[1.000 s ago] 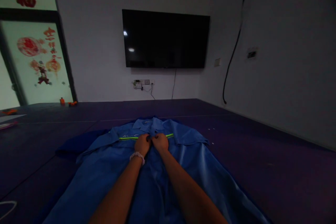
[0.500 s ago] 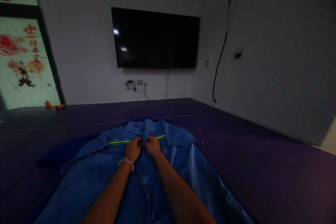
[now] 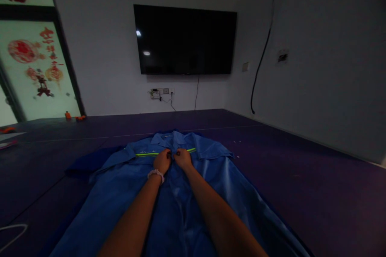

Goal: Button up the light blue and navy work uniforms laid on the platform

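A blue short-sleeved shirt [image 3: 217, 176] lies spread on the purple surface, its collar at the far end and a yellow-green stripe across the chest. My left hand [image 3: 163, 160], with a pale scrunchie [image 3: 156, 174] on its wrist, pinches the front of the shirt just below the collar. Close beside it, my right hand [image 3: 183, 158] grips the other side of the front opening, fingers closed. Both hands meet near the stripe; the fingertips and any button between them are too small to make out. Darker blue cloth [image 3: 90, 162] shows from under the shirt at the left.
The purple surface [image 3: 301, 184] reaches to the walls. A black television [image 3: 185, 40] hangs above sockets [image 3: 164, 91]. A black cable [image 3: 261, 60] dangles at the right. Orange objects [image 3: 68, 115] lie by the glass door [image 3: 45, 64]. A white cord [image 3: 18, 225] is at lower left.
The view has turned slightly left, so the room and shirt sit further right in the picture. Both hands keep their closed hold on the shirt front.
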Tool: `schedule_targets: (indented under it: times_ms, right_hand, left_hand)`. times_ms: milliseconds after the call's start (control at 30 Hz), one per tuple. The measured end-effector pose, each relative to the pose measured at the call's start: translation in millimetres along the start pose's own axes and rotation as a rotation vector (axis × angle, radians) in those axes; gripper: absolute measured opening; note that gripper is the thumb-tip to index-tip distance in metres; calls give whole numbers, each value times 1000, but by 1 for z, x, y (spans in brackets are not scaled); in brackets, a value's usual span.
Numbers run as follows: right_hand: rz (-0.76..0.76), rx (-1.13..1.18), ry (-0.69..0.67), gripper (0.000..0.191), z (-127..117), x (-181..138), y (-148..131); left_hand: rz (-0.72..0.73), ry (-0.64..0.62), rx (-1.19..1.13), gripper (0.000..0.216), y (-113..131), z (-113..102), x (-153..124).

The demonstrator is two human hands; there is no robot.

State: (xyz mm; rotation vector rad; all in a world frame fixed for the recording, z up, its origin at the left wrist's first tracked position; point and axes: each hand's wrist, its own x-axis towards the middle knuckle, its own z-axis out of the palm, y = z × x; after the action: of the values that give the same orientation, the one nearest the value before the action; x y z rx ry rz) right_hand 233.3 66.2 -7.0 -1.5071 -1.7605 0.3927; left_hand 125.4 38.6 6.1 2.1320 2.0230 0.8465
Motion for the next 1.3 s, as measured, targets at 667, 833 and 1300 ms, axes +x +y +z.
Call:
schedule_targets:
  times_ms: [667, 833, 1300]
  right_hand:
    - [-40, 82, 48, 17, 12, 7, 13]
    - [-81, 112, 85, 18, 10, 7, 11]
    - [-150, 171, 189, 19, 9, 8, 10]
  left_hand:
    - [-3, 11, 38, 26, 6, 3, 0]
    - [-18, 56, -34, 24, 2, 5, 5]
    - [-1, 214, -375, 15, -11, 16, 16]
